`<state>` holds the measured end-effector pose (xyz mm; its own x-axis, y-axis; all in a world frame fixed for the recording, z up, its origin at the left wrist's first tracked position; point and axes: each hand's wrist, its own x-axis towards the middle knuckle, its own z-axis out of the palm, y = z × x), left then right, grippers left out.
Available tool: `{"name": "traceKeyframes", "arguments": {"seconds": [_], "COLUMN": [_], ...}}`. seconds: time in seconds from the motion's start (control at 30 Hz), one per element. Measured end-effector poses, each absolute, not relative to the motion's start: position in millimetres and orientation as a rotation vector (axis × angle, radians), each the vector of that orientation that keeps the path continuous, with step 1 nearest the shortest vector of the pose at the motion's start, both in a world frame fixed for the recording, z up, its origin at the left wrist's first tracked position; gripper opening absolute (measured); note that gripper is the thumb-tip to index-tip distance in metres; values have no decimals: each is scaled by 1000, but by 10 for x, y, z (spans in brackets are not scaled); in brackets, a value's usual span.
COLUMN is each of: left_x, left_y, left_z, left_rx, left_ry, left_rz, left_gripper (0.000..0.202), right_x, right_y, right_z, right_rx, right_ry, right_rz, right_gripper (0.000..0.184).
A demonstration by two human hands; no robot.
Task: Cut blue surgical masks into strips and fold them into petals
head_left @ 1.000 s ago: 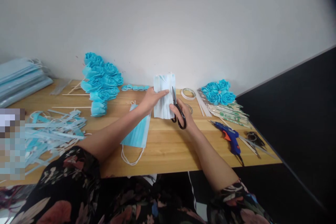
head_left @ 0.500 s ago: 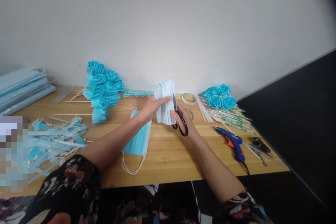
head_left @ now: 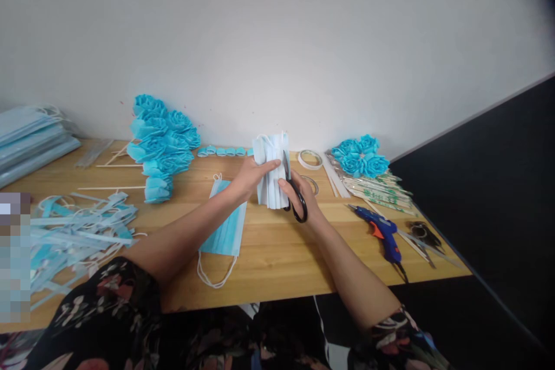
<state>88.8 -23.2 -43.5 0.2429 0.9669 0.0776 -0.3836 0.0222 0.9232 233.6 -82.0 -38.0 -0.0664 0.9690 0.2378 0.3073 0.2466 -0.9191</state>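
Observation:
My left hand (head_left: pixel 256 174) pinches a pale blue face mask (head_left: pixel 269 191), holding it raised above the middle of the table with its pleats running up and down. My right hand (head_left: pixel 299 188) grips black-handled scissors (head_left: pixel 298 202). Their blades lie along the mask's right edge; whether they are biting into it I cannot tell. A second face mask (head_left: pixel 229 225) lies flat on the table below my left forearm, its ear loops stretching toward me.
Blue flowers on sticks (head_left: pixel 162 141) stand at left, above a heap of cut mask strips (head_left: pixel 82 231). Packed masks (head_left: pixel 34 139) lie far left. At right are tape rolls (head_left: pixel 310 152), more blue flowers (head_left: pixel 361 156), wrapped sticks (head_left: pixel 381 191) and a blue glue gun (head_left: pixel 381 228).
The whole view has shifted slightly, so things on the table appear a little further left. Both hands keep nearly the same hold on the mask and scissors.

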Motion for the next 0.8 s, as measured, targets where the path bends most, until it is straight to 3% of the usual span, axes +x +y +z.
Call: {"name": "traceKeyframes", "arguments": {"seconds": [0.8], "left_x": [904], "left_y": [-238], "left_z": [-460], "left_rx": [1029], "left_ry": [755], "left_rz": [1218], "left_gripper": [32], "right_x": [2322], "right_y": [-812], "right_z": [-394], "right_rx": [-1218], "right_ry": [-1615], "right_rz": [788], "right_gripper": [48]}}
